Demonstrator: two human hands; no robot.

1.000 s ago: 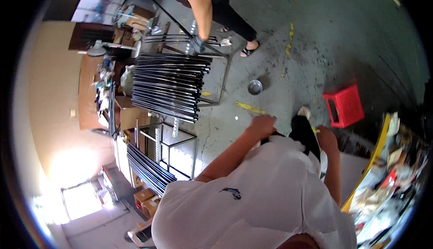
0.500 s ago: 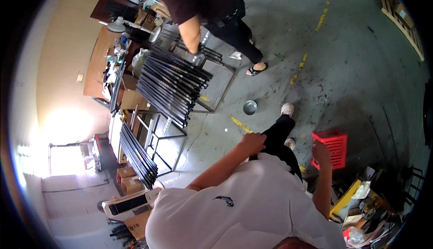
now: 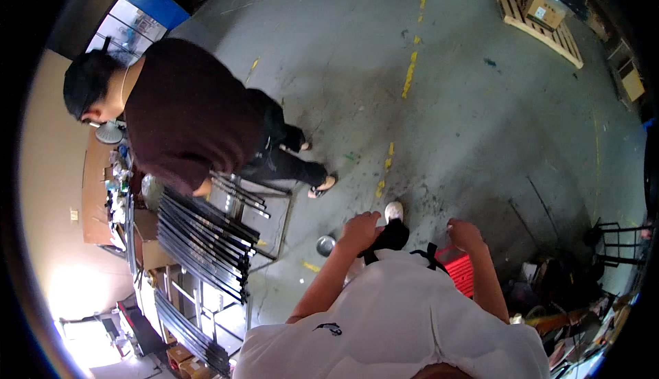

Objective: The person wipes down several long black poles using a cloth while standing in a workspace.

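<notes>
My left hand is held out in front of my waist, above my dark trousers. Its fingers are loosely bent, with a gap between thumb and fingers, and I see nothing in it. Level with it on the other side, my right hand has its fingers curled in, with no object showing. Just below the right hand is a red plastic basket on the floor, partly covered by my shirt and forearm. Left of my left hand, a round metal bowl sits on the floor.
A co-worker in a dark top bends over a rack of black metal bars at left. More bars lie nearer. A pallet with cartons is at far right, and piled clutter at near right.
The view has swung, bringing the co-worker's head and back into sight. My left hand has come away from my waist, and my right hand has risen forward past the red basket.
</notes>
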